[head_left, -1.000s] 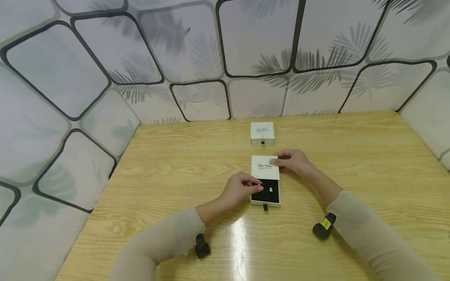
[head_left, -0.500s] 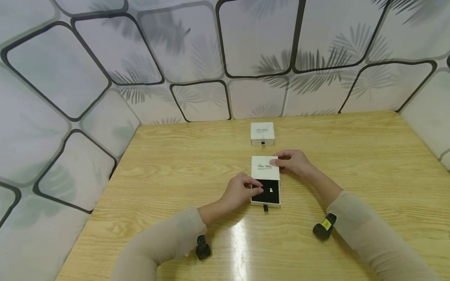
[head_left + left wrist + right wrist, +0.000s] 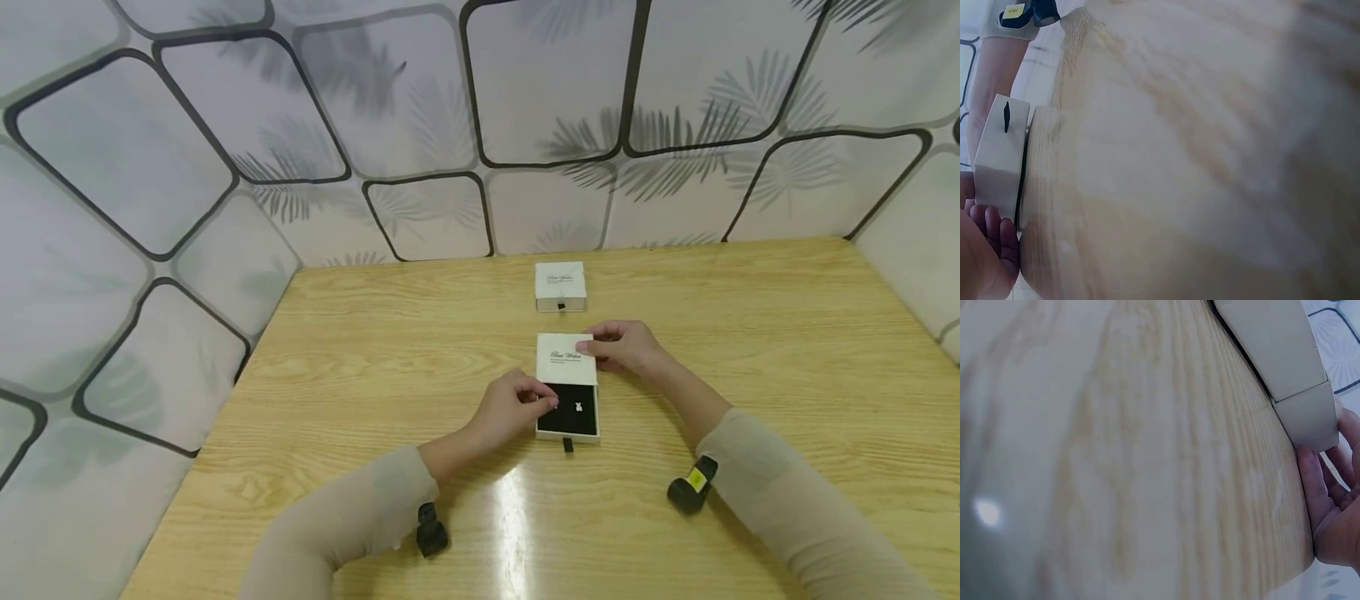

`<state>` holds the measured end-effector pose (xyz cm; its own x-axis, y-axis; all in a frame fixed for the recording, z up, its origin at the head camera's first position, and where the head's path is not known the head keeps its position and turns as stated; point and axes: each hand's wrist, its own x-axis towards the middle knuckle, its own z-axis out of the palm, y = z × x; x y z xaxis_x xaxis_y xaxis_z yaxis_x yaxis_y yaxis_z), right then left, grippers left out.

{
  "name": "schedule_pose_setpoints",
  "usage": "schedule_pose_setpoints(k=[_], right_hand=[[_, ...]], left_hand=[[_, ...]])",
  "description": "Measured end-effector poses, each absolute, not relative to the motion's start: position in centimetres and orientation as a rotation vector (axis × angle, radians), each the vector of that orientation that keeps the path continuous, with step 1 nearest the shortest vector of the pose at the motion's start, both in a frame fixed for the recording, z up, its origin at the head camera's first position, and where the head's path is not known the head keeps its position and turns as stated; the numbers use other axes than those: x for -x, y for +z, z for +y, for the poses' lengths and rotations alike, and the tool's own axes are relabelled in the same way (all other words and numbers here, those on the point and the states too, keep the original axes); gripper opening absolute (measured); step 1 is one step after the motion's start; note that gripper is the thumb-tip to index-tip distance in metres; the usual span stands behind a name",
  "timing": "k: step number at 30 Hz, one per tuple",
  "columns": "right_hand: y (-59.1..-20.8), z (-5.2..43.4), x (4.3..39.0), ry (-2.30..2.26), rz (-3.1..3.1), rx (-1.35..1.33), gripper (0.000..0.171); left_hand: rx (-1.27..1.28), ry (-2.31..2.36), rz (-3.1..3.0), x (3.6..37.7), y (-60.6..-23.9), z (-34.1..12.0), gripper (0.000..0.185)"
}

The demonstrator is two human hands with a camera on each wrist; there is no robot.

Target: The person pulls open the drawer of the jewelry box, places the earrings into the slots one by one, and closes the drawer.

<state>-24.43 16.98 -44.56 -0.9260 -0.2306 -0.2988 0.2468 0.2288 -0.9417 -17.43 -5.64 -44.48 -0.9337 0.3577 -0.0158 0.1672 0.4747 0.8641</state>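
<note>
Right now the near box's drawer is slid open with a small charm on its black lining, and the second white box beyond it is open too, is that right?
Not quite: the second white box is closed, as the head view shows. The near box's drawer is indeed open, holding the charm.

The head camera sits high above the near edge of the wooden worktop (image 3: pixel 360 350) and looks forward and down, taking in both forearms, the open drawer box (image 3: pixel 567 385) at mid-distance and the patterned wall behind.

The left wrist camera lies almost on the worktop (image 3: pixel 1197 162), tilted sideways and very near, so the grain is blurred; the drawer box (image 3: pixel 999 162) and the left hand's fingers (image 3: pixel 994 234) show at its left edge.

The right wrist camera is equally low and close, with the drawer box (image 3: pixel 1285 356) at upper right.

All three views share this box.
</note>
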Motion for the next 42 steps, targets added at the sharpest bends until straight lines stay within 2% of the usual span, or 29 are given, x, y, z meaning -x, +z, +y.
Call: schedule_pose_setpoints(k=[24,35,42], right_hand=[[-44.0,17.0,24.2,-1.735,2.130,-0.006,0.051],[-44.0,17.0,24.2,-1.710,2.132,0.001,0.053],[-44.3,17.0,24.3,-1.723,2.118,-0.011,0.053]], left_hand=[[-0.460,1.402,2.566,17.2,-44.7,-5.3,0.007],[-0.203,1.609,2.259,18.3,-43.9,-6.3,0.022],[-0.049,1.718,2.114,18.5,-43.1,-6.7,0.024]])
